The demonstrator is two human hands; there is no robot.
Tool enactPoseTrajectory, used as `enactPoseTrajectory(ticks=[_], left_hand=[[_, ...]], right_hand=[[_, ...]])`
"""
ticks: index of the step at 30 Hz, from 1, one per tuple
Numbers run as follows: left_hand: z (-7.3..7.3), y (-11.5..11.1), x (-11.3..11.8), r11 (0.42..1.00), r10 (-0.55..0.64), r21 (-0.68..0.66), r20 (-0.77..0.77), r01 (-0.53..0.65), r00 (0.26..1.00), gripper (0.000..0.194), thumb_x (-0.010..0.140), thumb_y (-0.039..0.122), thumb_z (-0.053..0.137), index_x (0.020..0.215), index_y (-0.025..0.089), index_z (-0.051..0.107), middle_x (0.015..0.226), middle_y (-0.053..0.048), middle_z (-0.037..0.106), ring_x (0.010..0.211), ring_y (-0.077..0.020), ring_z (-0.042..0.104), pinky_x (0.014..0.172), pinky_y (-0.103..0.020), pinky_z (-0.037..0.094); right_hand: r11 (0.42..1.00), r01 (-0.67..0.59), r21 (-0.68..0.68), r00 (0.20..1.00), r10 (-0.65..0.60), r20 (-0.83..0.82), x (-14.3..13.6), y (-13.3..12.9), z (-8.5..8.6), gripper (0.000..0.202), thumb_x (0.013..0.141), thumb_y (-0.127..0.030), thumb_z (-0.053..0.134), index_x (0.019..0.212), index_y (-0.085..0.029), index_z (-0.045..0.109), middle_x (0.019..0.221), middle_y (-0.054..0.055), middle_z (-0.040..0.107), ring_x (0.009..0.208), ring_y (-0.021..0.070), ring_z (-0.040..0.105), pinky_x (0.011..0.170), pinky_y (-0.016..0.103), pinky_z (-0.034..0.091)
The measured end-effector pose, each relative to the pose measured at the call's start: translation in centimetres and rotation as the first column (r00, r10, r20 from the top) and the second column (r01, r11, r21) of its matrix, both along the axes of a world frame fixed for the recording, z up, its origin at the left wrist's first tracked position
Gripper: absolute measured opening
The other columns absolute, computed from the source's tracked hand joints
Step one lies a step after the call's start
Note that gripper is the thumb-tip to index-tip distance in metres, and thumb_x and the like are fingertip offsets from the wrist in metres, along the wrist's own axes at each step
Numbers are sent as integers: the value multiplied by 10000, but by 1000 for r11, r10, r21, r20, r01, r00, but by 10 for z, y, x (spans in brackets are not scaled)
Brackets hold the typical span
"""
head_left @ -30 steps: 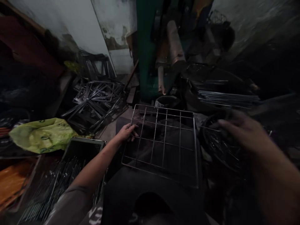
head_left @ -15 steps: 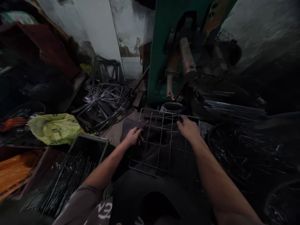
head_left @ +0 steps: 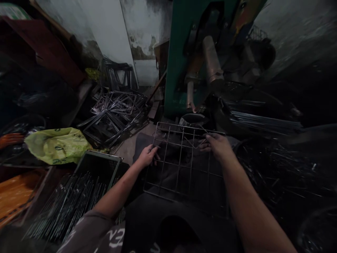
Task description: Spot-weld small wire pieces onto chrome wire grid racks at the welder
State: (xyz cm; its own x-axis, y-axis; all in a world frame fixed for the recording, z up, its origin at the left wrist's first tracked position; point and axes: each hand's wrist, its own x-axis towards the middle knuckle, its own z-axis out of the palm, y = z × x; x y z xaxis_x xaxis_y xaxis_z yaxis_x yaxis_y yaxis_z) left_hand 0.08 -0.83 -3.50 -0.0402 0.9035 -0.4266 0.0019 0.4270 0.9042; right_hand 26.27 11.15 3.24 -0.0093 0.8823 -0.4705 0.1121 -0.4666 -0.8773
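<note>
Pinching the left side wire of a welded wire grid (head_left: 179, 164) between my left hand's (head_left: 147, 155) thumb and fingers, I have it over my lap, near the green machine (head_left: 172, 70). My right hand (head_left: 217, 146) pinches a thin bent wire (head_left: 195, 147) at the grid's far right portion; whether the two touch, I can't tell. That bent wire could snag if it caught a crossbar, and a knock might swivel the grid, since my fingers grip only one side.

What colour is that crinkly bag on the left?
The bag is yellow-green with small dark markings, seen best in the head view.
</note>
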Motion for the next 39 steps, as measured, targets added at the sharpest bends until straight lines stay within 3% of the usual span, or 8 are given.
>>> enactPoseTrajectory(ticks=[3,8,15,19,24,30,36,39], left_hand=[[-1,0,1,1000,6,-2,3,-6,1000,453,808,545,492,1014,142,489,567,27,598,315,-90,508,305,-161,323],[-2,-1,1,1000,14,-5,9,-13,1000,473,797,562,497,1024,148,487,581,27,604,316,-91,513,292,-155,307],[2,-4,2,1000,30,1,-3,-30,1000,448,797,548,501,999,148,492,569,29,601,314,-99,514,290,-163,306],[1,-5,3,999,33,13,4,-33,999,450,798,543,499,1007,145,501,568,30,600,320,-102,520,297,-168,317],[0,-5,2,999,38,17,16,-38,999,448,791,541,513,995,142,499,573,27,605,323,-99,522,305,-168,319],[2,-6,2,999,24,30,16,-25,1000,474,783,562,516,997,139,495,576,24,608,331,-108,532,311,-176,333],[0,-6,2,999,36,29,18,-37,999,458,786,551,528,995,144,500,572,27,608,327,-91,526,308,-153,321],[0,-6,2,999,38,24,26,-39,999,453,786,551,533,988,146,498,576,22,612,335,-95,529,314,-159,340]], right_hand=[[999,-8,-35,998,11,67,-8,-3,-11,82,876,-138,430,811,-146,480,587,35,591,412,129,550,366,234,484],[996,8,-87,994,2,111,-11,4,-15,73,816,-68,494,776,-127,509,540,14,574,327,86,457,264,164,344],[993,111,-35,978,-103,179,-14,5,-16,99,760,-80,571,755,-138,491,472,-12,528,344,91,475,293,152,360],[997,82,-2,971,-79,224,-21,3,-14,132,761,-73,559,719,-156,465,398,-58,442,305,71,401,272,138,299],[995,81,-56,995,-78,60,-18,3,-6,121,754,-45,491,772,-158,450,462,-45,497,302,60,377,263,137,244],[998,-40,-46,962,50,269,-17,-8,1,200,731,-37,482,902,-137,515,465,-33,528,261,76,356,258,161,221],[987,19,-160,1000,-20,-3,-13,-5,-2,135,747,-73,468,855,-152,488,493,-26,512,298,62,328,296,159,205],[989,46,-143,997,-38,62,-13,-2,-12,118,758,-89,457,854,-152,483,529,-12,522,325,71,342,322,180,242]])
